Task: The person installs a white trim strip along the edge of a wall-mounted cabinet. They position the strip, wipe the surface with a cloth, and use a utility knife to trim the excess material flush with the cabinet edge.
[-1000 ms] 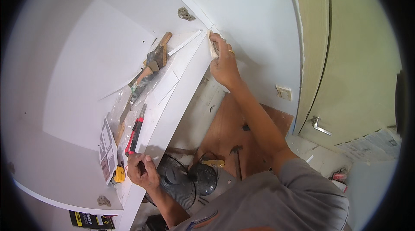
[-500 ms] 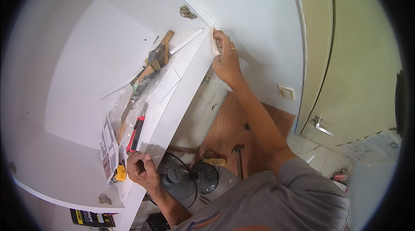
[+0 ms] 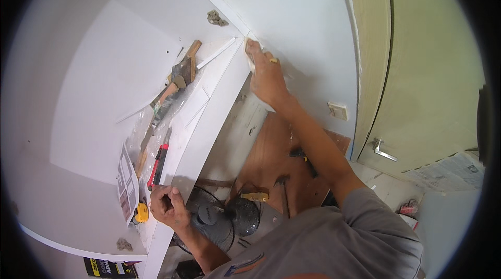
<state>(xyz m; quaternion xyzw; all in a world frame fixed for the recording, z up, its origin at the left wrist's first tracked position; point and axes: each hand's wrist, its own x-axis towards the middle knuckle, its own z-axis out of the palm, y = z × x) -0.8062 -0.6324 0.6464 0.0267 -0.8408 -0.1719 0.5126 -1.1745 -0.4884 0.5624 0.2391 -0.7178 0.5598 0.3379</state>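
I have the right hand (image 3: pixel 267 78) clamped on a pale cloth (image 3: pixel 249 58) at the shelf's (image 3: pixel 209 127) far end; whether the curled left hand (image 3: pixel 171 207) grips anything, I can't tell. Sliding forward, it could catch the cutter's (image 3: pixel 158 167) blade.

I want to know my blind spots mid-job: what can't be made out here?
In the head view:
Pale pad: mostly covered by the right hand; full shape unclear.
Left hand: its own curl hides whether it holds anything.
Hammer: handle end hidden by the shirt.
Dark tool: partly behind the right forearm; kind unclear.
Black package: cut off by the picture's lower edge.
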